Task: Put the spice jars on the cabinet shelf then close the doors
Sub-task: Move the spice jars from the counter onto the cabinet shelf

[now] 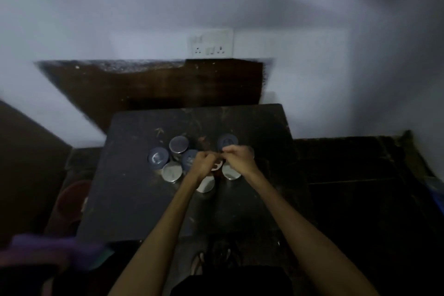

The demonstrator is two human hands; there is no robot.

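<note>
The spice jars (179,144) stand clustered mid-desk (134,199), none shelved yet, while the left hand (204,160) and right hand (237,157) meet above them, fingers curled, probably gathering jars, though their hold is too dim to tell.

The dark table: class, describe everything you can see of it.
The dark table is a squarish, near-black top with scuffs and pale marks, standing near a white wall. A cluster of round-lidded spice jars stands on its far half. Both hands hover over the jars. Its legs are hidden.
</note>
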